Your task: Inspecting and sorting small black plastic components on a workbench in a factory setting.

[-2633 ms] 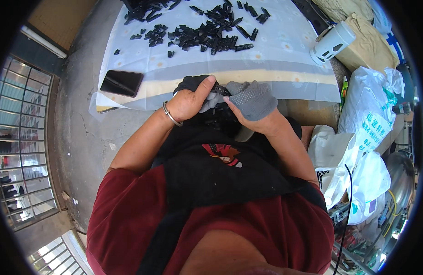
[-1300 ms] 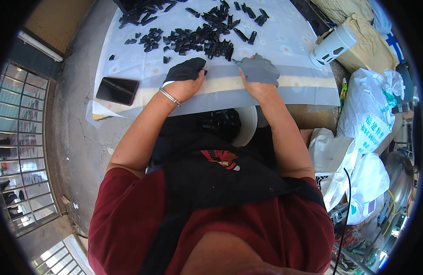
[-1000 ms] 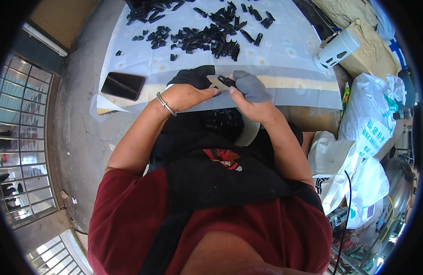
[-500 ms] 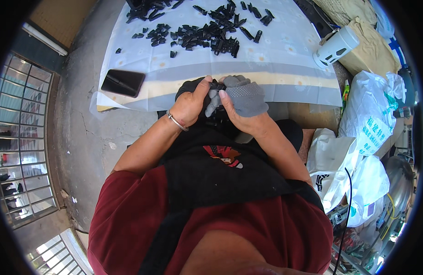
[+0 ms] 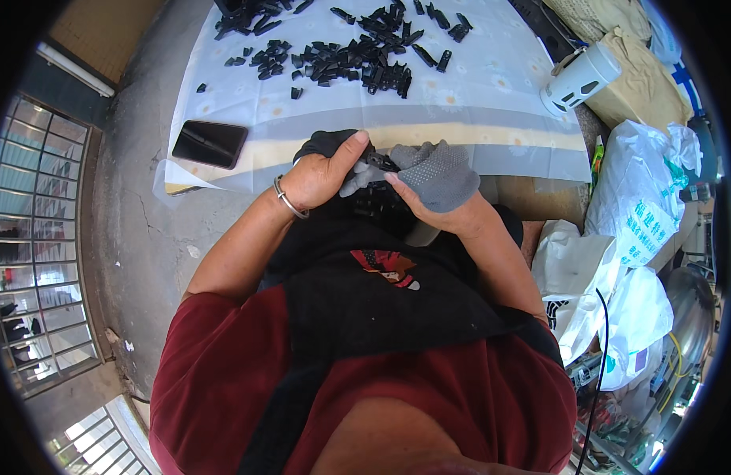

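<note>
A small black plastic part (image 5: 384, 163) is between my hands, in front of the table's near edge. My left hand (image 5: 322, 176), in a black glove with grey fingers and a bare thumb, is closed on it, the thumb pressing from above. My right hand (image 5: 438, 176), in a grey dotted glove with its thumb bare, is closed at the part's right end. The gloved fingers hide much of the part. Below the hands, more black pieces (image 5: 375, 199) show dimly over my lap.
Many loose black plastic pieces (image 5: 334, 63) lie on the flowered tablecloth (image 5: 476, 103). A dark phone (image 5: 210, 144) rests at the table's left edge, a white tumbler (image 5: 579, 79) at its right. White plastic bags (image 5: 631, 190) are piled on the right; a barred window (image 5: 45, 245) is on the left.
Both hands have moved slightly apart, the left to the left and the right to the right. More of the black part shows between them.
</note>
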`<state>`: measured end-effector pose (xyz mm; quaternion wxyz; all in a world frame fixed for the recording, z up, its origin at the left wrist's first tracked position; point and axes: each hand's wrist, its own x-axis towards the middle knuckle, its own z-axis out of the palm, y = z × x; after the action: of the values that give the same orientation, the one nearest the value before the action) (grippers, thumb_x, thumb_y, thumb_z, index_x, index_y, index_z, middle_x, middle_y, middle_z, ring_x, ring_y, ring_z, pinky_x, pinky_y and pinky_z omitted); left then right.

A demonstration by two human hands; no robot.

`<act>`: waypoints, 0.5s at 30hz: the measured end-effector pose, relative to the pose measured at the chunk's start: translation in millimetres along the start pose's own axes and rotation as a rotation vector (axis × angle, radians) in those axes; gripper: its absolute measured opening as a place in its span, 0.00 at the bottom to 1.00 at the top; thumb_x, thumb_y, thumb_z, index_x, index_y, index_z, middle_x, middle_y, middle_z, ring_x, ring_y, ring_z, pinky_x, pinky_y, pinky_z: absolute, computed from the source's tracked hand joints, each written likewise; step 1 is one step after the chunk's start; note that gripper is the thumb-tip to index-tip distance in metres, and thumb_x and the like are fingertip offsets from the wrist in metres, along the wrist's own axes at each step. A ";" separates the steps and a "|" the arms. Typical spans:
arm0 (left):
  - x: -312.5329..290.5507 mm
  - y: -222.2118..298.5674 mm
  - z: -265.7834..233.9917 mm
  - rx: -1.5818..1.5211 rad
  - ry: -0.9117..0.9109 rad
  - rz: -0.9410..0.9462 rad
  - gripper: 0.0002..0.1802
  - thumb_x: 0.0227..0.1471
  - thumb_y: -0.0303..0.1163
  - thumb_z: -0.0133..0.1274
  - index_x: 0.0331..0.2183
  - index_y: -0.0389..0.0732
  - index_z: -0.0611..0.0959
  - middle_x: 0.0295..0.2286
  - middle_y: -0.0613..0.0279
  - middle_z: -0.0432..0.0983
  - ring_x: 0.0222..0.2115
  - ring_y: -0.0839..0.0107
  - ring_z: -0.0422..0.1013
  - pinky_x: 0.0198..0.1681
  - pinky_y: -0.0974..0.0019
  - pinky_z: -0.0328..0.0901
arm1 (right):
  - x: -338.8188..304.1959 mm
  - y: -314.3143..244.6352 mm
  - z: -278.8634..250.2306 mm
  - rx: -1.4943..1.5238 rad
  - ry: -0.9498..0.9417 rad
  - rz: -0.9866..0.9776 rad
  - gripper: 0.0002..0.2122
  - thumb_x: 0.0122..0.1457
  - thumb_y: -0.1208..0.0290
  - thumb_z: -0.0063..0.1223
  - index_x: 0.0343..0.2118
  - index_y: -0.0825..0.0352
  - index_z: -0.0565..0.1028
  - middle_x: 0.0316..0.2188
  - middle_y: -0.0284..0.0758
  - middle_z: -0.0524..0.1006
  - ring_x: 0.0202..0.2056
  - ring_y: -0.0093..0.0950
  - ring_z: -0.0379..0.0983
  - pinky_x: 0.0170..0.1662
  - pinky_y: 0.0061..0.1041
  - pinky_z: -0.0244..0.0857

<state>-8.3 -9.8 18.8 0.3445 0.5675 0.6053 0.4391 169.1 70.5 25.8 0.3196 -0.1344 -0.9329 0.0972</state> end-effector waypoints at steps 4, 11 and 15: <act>0.3 5.1 -0.1 0.051 0.013 -0.015 0.23 0.56 0.45 0.35 0.28 0.35 0.76 0.18 0.55 0.71 0.19 0.64 0.67 0.26 0.66 0.62 | 1.8 -7.7 -0.1 -0.104 -0.055 -0.018 0.08 0.50 0.64 0.48 0.27 0.64 0.72 0.19 0.36 0.71 0.22 0.34 0.67 0.25 0.32 0.58; 0.2 7.6 6.9 0.068 0.127 -0.057 0.23 0.56 0.43 0.34 0.26 0.36 0.75 0.19 0.51 0.70 0.21 0.56 0.67 0.27 0.63 0.62 | -5.5 -13.8 -2.8 -0.199 -0.044 0.087 0.12 0.47 0.65 0.53 0.35 0.65 0.74 0.31 0.37 0.73 0.32 0.36 0.67 0.33 0.32 0.60; 1.1 11.9 7.2 0.085 0.096 -0.010 0.22 0.56 0.42 0.34 0.26 0.35 0.75 0.20 0.49 0.72 0.24 0.52 0.68 0.28 0.62 0.62 | -3.5 -17.9 -2.2 -0.326 -0.048 0.097 0.11 0.48 0.64 0.53 0.33 0.64 0.74 0.28 0.36 0.73 0.27 0.35 0.66 0.28 0.32 0.59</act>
<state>2.7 -8.1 27.2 0.2929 0.5569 0.6420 0.4381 169.7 52.7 30.3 0.2661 -0.2267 -0.9362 -0.0369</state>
